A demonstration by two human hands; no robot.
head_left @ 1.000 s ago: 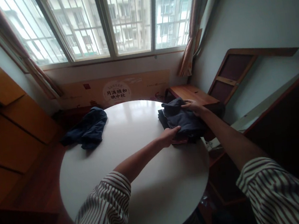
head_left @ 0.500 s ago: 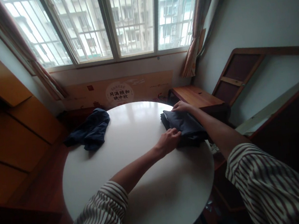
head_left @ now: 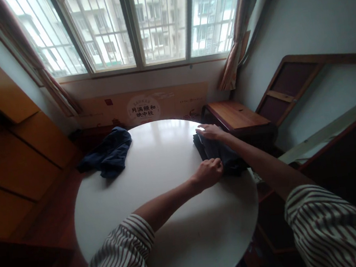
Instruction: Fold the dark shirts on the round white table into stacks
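Table (head_left: 164, 152): left hand (head_left: 209, 172) curled, right hand (head_left: 211, 131) palm-down.

Bright barred window (head_left: 161, 28), wooden cabinets (head_left: 8, 170)

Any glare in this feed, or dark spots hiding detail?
Head view: the window is partly washed out, with glare on the far side of the white table; head view again: the dark clothes pile at the left hand and right hand loses fold detail, and the lower-left corner is near-black.
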